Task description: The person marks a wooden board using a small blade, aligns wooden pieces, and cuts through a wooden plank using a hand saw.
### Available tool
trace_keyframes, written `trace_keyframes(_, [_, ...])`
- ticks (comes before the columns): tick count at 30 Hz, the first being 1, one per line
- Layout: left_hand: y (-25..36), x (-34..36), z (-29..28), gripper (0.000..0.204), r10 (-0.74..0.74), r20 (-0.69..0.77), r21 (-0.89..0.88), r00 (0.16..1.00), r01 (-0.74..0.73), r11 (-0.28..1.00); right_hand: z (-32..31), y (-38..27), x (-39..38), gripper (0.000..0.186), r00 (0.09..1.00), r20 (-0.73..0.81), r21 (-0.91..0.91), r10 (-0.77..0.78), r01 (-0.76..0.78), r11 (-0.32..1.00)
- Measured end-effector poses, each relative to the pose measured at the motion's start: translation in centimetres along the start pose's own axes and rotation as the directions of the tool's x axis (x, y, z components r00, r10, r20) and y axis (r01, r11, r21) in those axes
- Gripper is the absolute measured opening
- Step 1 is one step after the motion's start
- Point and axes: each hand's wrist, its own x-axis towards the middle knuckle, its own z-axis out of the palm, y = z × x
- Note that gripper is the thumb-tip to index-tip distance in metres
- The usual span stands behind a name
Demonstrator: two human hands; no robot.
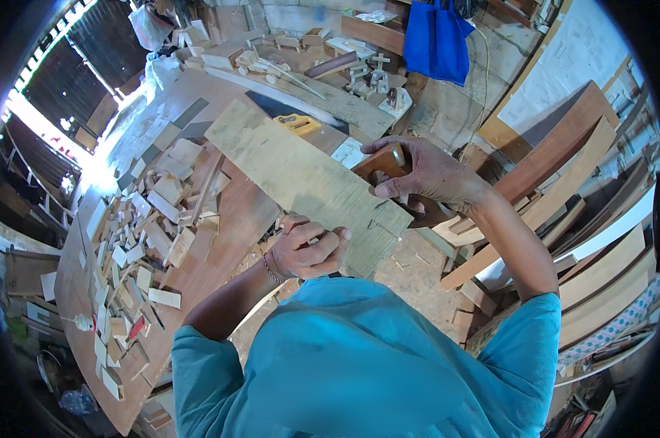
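A long pale wooden board (300,168) lies slantwise in front of me, its near end close to my chest. My left hand (311,247) is closed on the board's near left edge, fingers curled. By the board's right edge, my right hand (432,174) is wrapped round a varnished brown wooden tool (383,162) that looks like a hand plane. Part of the tool is hidden behind my fingers, and I cannot tell whether its sole touches the board. Just beyond the board lies a saw with a yellow handle (298,124) and a dark blade.
Many wood offcuts (166,190) are heaped on the brown tabletop (231,219) at left. Small wooden pieces and tools crowd a bench (286,91) at the back. A blue bag (438,44) hangs behind it. Long planks (556,175) lean at right.
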Motion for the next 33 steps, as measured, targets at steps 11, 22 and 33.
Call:
trace_keyframes(11, [3.6, 0.9, -2.3, 0.029, -0.092, 0.085, 0.152, 0.992, 0.078, 0.985, 1.2, -1.0, -0.8, 0.060, 0.983, 0.097, -0.067, -0.158, 0.165, 0.984])
trace_keyframes(22, [6.0, 0.5, -7.9, 0.025, -0.312, 0.079, 0.487, 0.947, 0.236, 0.841, 6.8, -2.3, 5.5, 0.054, 0.885, 0.397, -0.015, -0.244, 0.272, 0.962])
trace_keyframes(33, [7.5, -4.0, -15.8, 0.016, -0.438, 0.139, 0.675, 0.888, 0.239, 0.698, 17.8, -3.2, 10.6, 0.050, 0.809, 0.538, -0.127, -0.237, 0.355, 0.926])
